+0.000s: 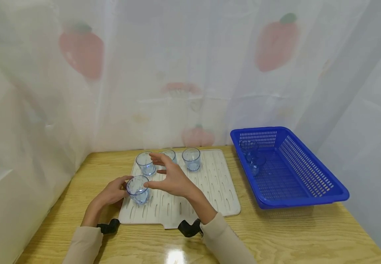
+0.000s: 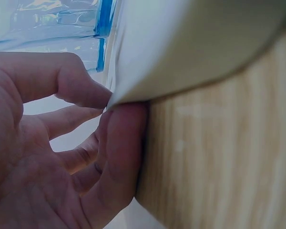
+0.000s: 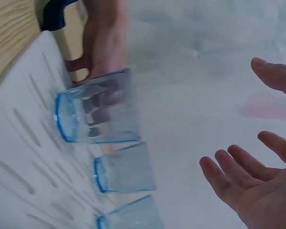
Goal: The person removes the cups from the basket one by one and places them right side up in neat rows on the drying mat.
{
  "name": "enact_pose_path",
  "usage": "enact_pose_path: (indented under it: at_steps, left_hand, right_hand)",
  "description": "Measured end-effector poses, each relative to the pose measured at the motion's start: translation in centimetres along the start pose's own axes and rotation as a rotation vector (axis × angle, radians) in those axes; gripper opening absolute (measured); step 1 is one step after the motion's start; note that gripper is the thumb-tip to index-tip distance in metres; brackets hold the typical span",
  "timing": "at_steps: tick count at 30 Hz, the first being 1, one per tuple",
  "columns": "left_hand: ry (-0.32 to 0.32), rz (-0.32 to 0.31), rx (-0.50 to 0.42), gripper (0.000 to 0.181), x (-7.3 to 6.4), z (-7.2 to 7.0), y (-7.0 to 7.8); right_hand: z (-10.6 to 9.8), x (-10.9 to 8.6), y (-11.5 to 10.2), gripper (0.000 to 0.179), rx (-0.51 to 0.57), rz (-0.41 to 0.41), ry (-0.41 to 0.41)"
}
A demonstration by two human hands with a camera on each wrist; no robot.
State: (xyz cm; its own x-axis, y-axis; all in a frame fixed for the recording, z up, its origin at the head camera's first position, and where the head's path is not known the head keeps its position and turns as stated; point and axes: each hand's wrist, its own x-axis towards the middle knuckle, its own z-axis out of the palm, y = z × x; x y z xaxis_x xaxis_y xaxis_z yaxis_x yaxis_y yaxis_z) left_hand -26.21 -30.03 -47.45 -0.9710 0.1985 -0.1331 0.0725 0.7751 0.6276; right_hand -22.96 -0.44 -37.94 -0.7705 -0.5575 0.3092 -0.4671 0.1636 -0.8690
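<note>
A white drying mat (image 1: 210,187) with slots lies on the wooden table. At its left edge my left hand (image 1: 112,190) pinches the rim between thumb and fingers, as the left wrist view shows of the mat (image 2: 148,52). Right beside that hand stands a clear bluish glass (image 1: 138,190), upright on the mat's front left. My right hand (image 1: 172,179) hovers over the mat with fingers spread, holding nothing; in the right wrist view it is apart from the glasses. Behind are a left glass (image 1: 146,165), a partly hidden middle glass (image 1: 170,154) and a right glass (image 1: 191,160).
A blue perforated basket (image 1: 304,200) stands on the table's right, with some glasses (image 1: 253,159) at its left side. White curtains with strawberry prints (image 1: 278,44) hang behind and along the sides of the wooden table (image 1: 144,242).
</note>
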Motion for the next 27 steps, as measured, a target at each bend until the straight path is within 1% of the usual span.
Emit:
enact_pose_path:
  at_steps: [4, 8, 15, 22, 27]
  left_hand:
    - [0.005, 0.009, 0.011, 0.071, 0.0, 0.0, 0.0]
    - [0.016, 0.027, 0.027, 0.07, 0.2, 0.3, -0.3]
    - [0.009, 0.018, -0.003, 0.07, 0.2, 0.6, -0.7]
    - [0.006, 0.001, -0.012, 0.071, 0.1, 0.5, -0.5]
    - [0.007, 0.001, 0.006, 0.07, 0.2, 0.4, -0.5]
  right_hand:
    - [-1.0, -0.6, -0.8, 0.08, 0.023, -0.034, 0.035]
    - [-2.2, -1.2, -1.3, 0.077, 0.032, -0.049, 0.074]
    - [-4.4, -2.2, -1.6, 0.075, 0.015, -0.074, 0.129]
    - [-6.4, -3.5, -1.8, 0.074, 0.039, -0.064, 0.153]
    - [-7.7, -4.5, -1.7, 0.072, 0.013, -0.07, 0.161]
